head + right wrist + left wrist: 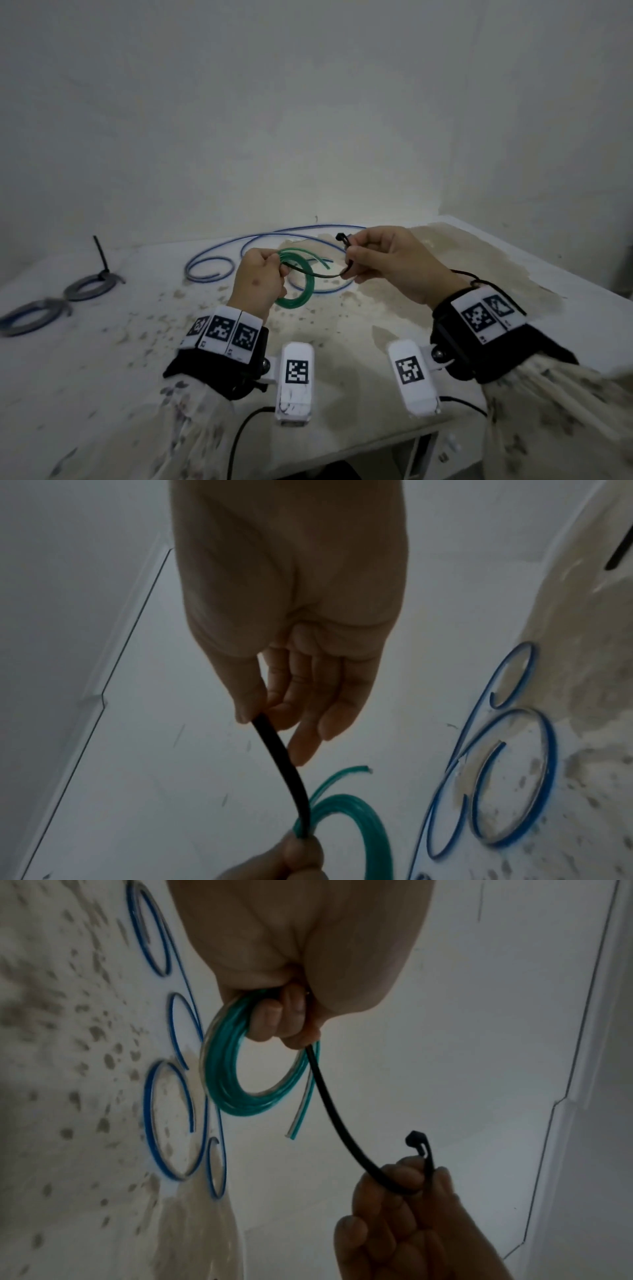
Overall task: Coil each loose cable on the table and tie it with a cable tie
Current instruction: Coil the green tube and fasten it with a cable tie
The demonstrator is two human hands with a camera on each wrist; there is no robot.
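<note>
Holding the green cable coil (297, 284) above the table (479, 274), the left hand (258, 281) clamps it with the black cable tie (318, 272); the right hand (390, 263) pinches the tie's head end. A loosened grip (likely mid-threading) could let the loops spring open.

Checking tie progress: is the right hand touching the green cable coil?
Apart. In the right wrist view, the right hand pinches only the black cable tie; bare wall shows between its fingertips and the green cable coil, gripped by the left hand.
</note>
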